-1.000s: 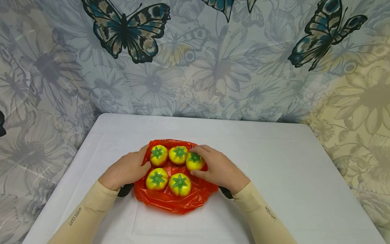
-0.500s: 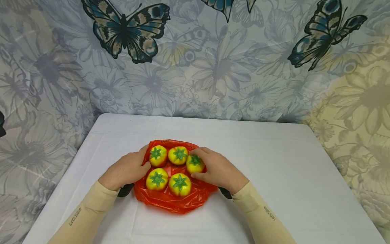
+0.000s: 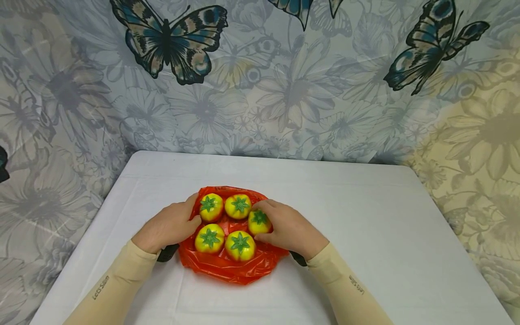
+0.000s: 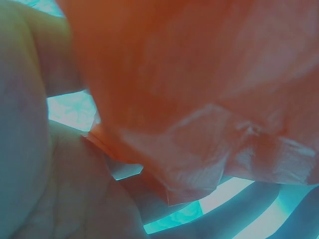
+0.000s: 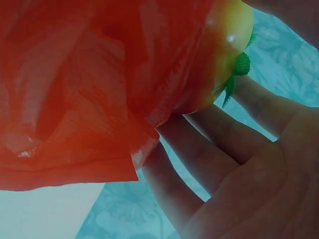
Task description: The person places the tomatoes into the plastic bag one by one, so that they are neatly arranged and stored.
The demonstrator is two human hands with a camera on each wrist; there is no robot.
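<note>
Several yellow toy tomatoes with green star-shaped tops and reddish undersides sit on a crumpled red plastic bag [image 3: 235, 273]. My left hand [image 3: 168, 225] holds the bag's left side; in the left wrist view the red plastic [image 4: 199, 99] fills the space beside the thumb and fingers. My right hand [image 3: 290, 225] grips the rightmost tomato [image 3: 258, 221], thumb at its near side and fingertips at its far side. In the right wrist view the fingers [image 5: 199, 154] reach behind the bag's edge and this tomato [image 5: 219, 59]. The other tomatoes, such as the near middle one [image 3: 240, 246], lie untouched.
A white-covered table [image 3: 386, 234] lies beneath the bag and spreads out to both sides. Behind it hangs a floral backdrop [image 3: 284, 99] with large printed butterflies. Beige sleeves [image 3: 109, 280] cover both forearms.
My right hand has shifted slightly toward me and to the left, and the rightmost tomato has moved a little nearer with it. My left hand stays put on the bag.
</note>
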